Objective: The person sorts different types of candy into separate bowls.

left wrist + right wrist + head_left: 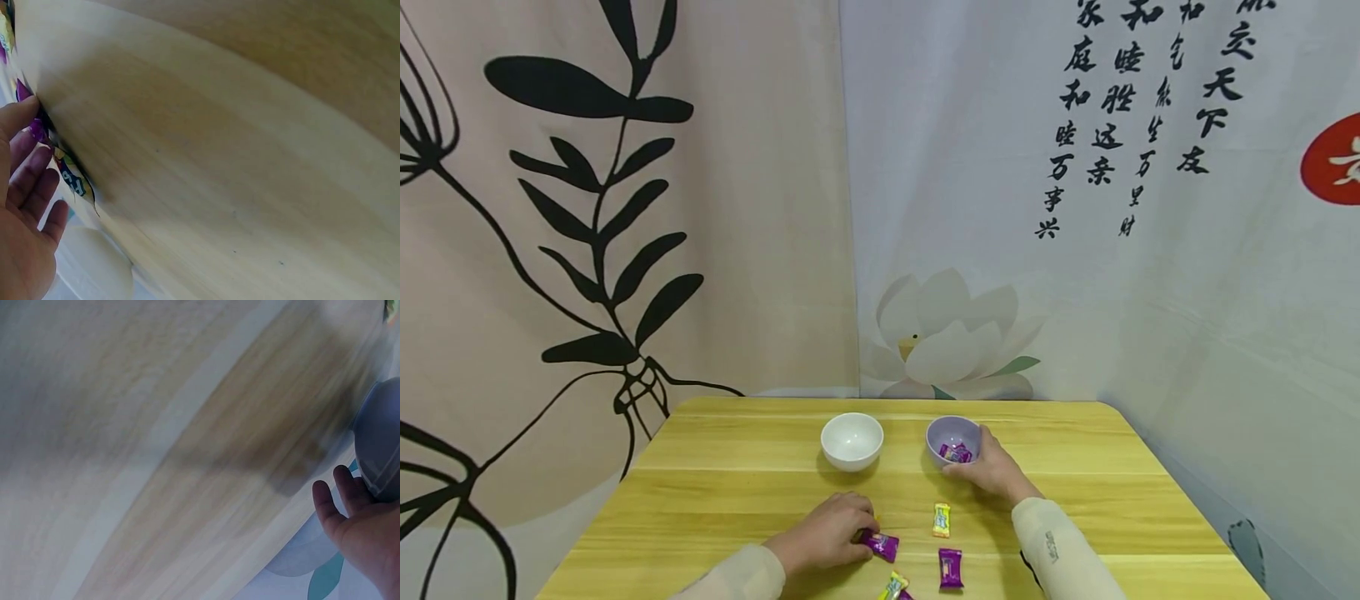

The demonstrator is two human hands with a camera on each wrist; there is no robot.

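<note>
My left hand (pixel 835 532) is low over the table, its thumb and fingertips pinching a purple-wrapped candy (pixel 882 546). In the left wrist view that purple candy (pixel 37 129) shows between thumb and index finger, and a yellow-wrapped candy (pixel 74 174) lies just past the fingers. With thumb and fingers on its side, my right hand (pixel 996 471) holds a small lavender bowl (pixel 934 433) that has purple candies (pixel 956 453) inside. The right wrist view catches part of this bowl (pixel 380 437) above the palm, with some fingers extended away from it.
A white bowl (pixel 852 442) stands left of the lavender one on the wooden table (pixel 722 475). Nearer lie a yellow candy (pixel 942 520), a purple candy (pixel 950 569), and another yellow candy (pixel 893 586) overlapping a purple one at the frame's bottom. Printed curtains (pixel 760 208) hang behind.
</note>
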